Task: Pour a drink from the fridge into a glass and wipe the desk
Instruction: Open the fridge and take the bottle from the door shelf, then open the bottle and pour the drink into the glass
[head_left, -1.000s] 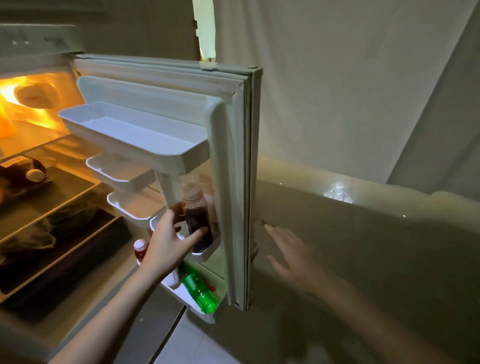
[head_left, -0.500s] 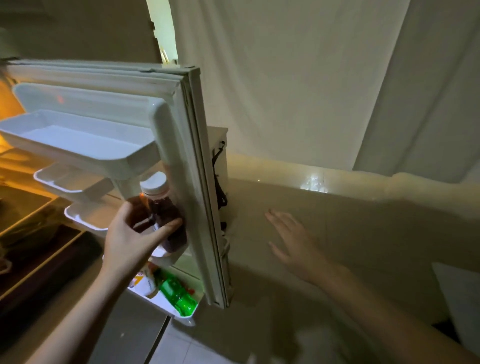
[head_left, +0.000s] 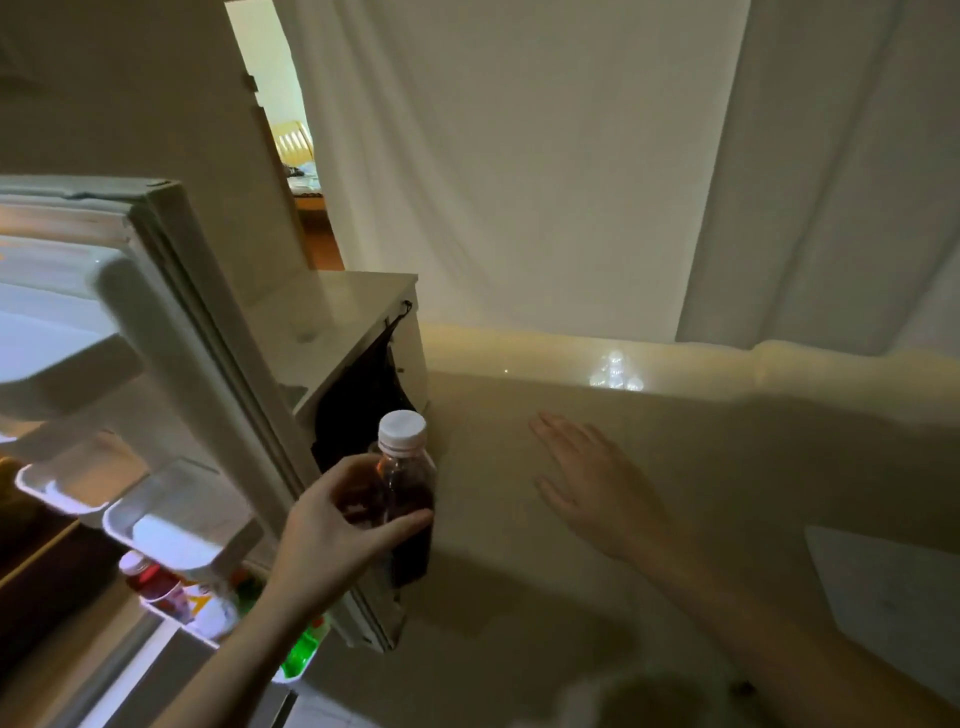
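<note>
Bottle (head_left: 404, 488) of dark drink, white cap on top, stands upright in the left hand (head_left: 332, 540), whose fingers (head_left: 402, 522) and thumb curl round its lower body. It is held in the air just past the outer edge of the open fridge door (head_left: 208, 364), in front of a dark bag (head_left: 358, 415) hanging on the side of a white cabinet (head_left: 337, 317). The right hand (head_left: 597, 483) is held flat over the pale surface (head_left: 727, 467), fingers straight and slightly spread, holding nothing; whether the palm touches the surface cannot be told. On the door, white shelves (head_left: 171, 525) sit one below another, and the lowest holds a red-labelled bottle (head_left: 153, 579) and a green bottle (head_left: 301, 652). A pale curtain (head_left: 519, 156) hangs behind the surface.
</note>
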